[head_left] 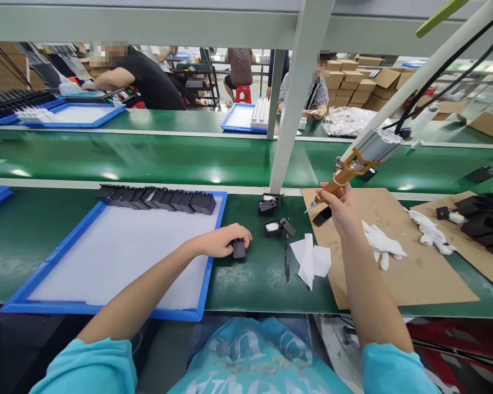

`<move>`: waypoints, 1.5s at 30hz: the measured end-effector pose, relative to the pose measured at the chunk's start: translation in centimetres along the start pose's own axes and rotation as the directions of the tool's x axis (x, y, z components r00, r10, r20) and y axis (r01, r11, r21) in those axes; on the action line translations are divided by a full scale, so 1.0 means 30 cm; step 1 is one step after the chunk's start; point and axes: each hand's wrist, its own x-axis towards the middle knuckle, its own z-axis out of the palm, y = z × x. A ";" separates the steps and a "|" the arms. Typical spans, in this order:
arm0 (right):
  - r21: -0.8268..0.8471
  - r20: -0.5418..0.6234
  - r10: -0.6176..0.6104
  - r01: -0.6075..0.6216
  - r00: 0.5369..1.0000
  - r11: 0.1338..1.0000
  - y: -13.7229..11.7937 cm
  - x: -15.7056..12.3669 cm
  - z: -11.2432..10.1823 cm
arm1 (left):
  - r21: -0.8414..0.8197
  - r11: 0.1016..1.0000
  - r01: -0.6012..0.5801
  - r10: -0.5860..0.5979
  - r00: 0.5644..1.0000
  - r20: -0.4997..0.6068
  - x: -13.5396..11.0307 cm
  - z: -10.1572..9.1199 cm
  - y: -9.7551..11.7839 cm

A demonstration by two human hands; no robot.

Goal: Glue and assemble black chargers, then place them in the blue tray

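1. As the head view shows, the left hand (227, 241) has its fingers clamped on a small black case (239, 250) on the green bench (250, 287), just beside the blue-rimmed tray (207, 276).
2. Fingers of the right hand (340, 207) are closed round a tilted orange tool (342, 178).

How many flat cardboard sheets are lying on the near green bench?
2: one large cardboard sheet below the right hand, and another sheet farther right, partly hidden by black boxes.
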 end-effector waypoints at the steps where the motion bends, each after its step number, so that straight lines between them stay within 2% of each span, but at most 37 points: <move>1: -0.004 0.014 -0.007 0.007 1.000 1.000 -0.010 -0.033 0.003 | -0.013 1.000 -0.010 0.009 1.000 -0.025 -0.018 0.018 0.017; 4: 0.004 0.049 -0.023 0.023 0.999 1.000 -0.040 -0.133 0.013 | -0.004 0.998 0.055 -0.055 0.981 -0.185 -0.058 0.098 0.060; 5: 0.016 0.061 -0.025 0.024 0.998 1.000 -0.049 -0.167 0.016 | 0.012 0.995 0.101 -0.094 0.962 -0.258 -0.065 0.131 0.071; 8: 0.077 0.071 -0.044 0.038 0.996 0.996 -0.065 -0.263 0.030 | 0.073 0.964 0.257 -0.196 0.868 -0.457 -0.075 0.221 0.094; 9: 0.111 0.068 -0.052 0.044 0.996 0.993 -0.068 -0.292 0.036 | 0.087 0.956 0.282 -0.207 0.851 -0.483 -0.078 0.244 0.101; 10: 0.148 0.064 -0.060 0.049 0.996 0.988 -0.070 -0.319 0.044 | 0.096 0.955 0.281 -0.203 0.852 -0.483 -0.084 0.262 0.108; 13: 0.255 0.069 -0.085 0.064 0.994 0.965 -0.079 -0.385 0.080 | 0.079 0.978 0.193 -0.145 0.901 -0.409 -0.113 0.299 0.130; 15: 0.315 0.077 -0.113 0.083 0.991 0.945 -0.091 -0.417 0.114 | 0.037 0.988 0.149 -0.123 0.913 -0.388 -0.133 0.325 0.142; 17: 0.358 0.089 -0.136 0.096 0.987 0.929 -0.107 -0.442 0.155 | -0.015 0.989 0.144 -0.137 0.891 -0.433 -0.143 0.358 0.146; 21: 0.458 0.115 -0.148 0.079 0.982 0.885 -0.143 -0.475 0.239 | -0.180 0.976 0.124 -0.208 0.784 -0.585 -0.139 0.426 0.130; 24: 0.576 0.103 -0.100 0.023 0.990 0.817 -0.162 -0.486 0.288 | -0.379 0.923 0.068 -0.310 0.716 -0.626 -0.137 0.445 0.117; 26: 0.616 0.097 -0.054 -0.017 0.994 0.787 -0.169 -0.486 0.310 | -0.455 0.888 0.059 -0.368 0.684 -0.630 -0.138 0.445 0.115; 28: 0.630 0.099 -0.026 -0.042 0.995 0.775 -0.173 -0.481 0.327 | -0.406 0.908 0.104 -0.369 0.655 -0.659 -0.136 0.449 0.120; 30: 0.641 0.105 -0.023 -0.050 0.994 0.766 -0.174 -0.476 0.342 | -0.237 0.951 0.199 -0.309 0.629 -0.713 -0.130 0.466 0.128; 33: 0.654 0.109 -0.035 -0.045 0.993 0.755 -0.173 -0.472 0.367 | 0.033 0.941 0.336 -0.191 0.610 -0.769 -0.111 0.508 0.135; 36: 0.644 0.088 -0.036 -0.029 0.995 0.764 -0.174 -0.476 0.390 | 0.149 0.898 0.413 -0.144 0.599 -0.788 -0.090 0.538 0.130; 40: 0.634 0.080 -0.048 -0.014 0.996 0.773 -0.180 -0.483 0.410 | 0.093 0.875 0.475 -0.226 0.571 -0.789 -0.081 0.529 0.128; 45: 0.665 0.085 -0.056 -0.014 0.995 0.747 -0.187 -0.489 0.425 | -0.071 0.907 0.415 -0.325 0.582 -0.746 -0.101 0.490 0.158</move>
